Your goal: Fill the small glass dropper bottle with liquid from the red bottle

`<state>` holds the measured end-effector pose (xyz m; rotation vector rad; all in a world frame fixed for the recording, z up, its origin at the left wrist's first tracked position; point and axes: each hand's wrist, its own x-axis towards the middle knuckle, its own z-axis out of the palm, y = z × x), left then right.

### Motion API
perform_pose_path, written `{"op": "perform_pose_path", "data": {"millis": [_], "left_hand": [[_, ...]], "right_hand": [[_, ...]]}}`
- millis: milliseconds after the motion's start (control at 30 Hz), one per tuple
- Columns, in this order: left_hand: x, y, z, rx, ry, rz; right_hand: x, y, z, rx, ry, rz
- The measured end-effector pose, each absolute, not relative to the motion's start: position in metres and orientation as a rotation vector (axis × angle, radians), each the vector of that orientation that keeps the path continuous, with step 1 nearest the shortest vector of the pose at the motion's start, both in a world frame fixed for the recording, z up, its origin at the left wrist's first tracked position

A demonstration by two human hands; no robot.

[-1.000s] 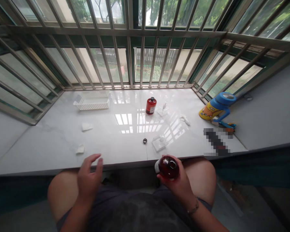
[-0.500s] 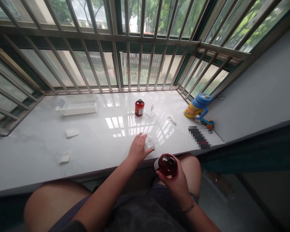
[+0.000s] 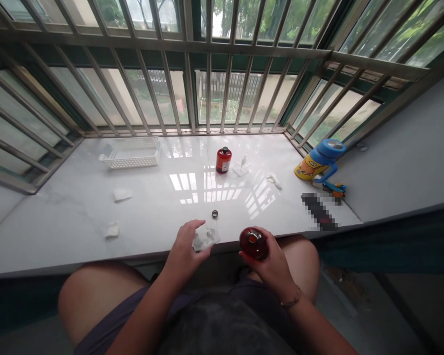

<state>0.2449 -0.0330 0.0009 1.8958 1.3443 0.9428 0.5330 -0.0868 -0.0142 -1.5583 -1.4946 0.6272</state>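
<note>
My left hand (image 3: 187, 249) is closed around the side of a small clear square container (image 3: 206, 239), thumb in front, near the front edge of the white ledge. A round opening or neck shows on top of the container. Just beyond it a small dark cap (image 3: 215, 214) lies on the ledge. To the right, my right hand (image 3: 272, 256) wraps round a dark red bottle (image 3: 252, 243) held above my lap. Its top faces me and shows an uncapped neck.
A second red bottle (image 3: 224, 160) with a black cap stands farther back, beside a clear pump-topped container (image 3: 242, 166). A white basket (image 3: 131, 158), crumpled tissues (image 3: 122, 194), a blue-yellow flask (image 3: 320, 160) and a blurred dark object (image 3: 320, 212) lie around. Metal bars line the window.
My left hand has taken hold of the clear container and drawn it left and nearer. The dark cap now shows on the ledge. The red bottle stays in my right hand.
</note>
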Motion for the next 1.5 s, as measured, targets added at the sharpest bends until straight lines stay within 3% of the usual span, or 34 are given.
{"op": "perform_pose_path", "data": {"millis": [200, 633, 1500], "left_hand": [[0.228, -0.064, 0.016, 1.920, 1.523, 1.068], [0.228, -0.074, 0.019, 2.215, 1.411, 1.073], [0.241, -0.077, -0.003, 1.906, 1.442, 1.028]], "right_hand": [[0.511, -0.074, -0.010, -1.406, -1.778, 0.580], [0.501, -0.059, 0.001, -1.272, -2.080, 0.310], [0.507, -0.048, 0.015, -1.336, -2.224, 0.120]]}}
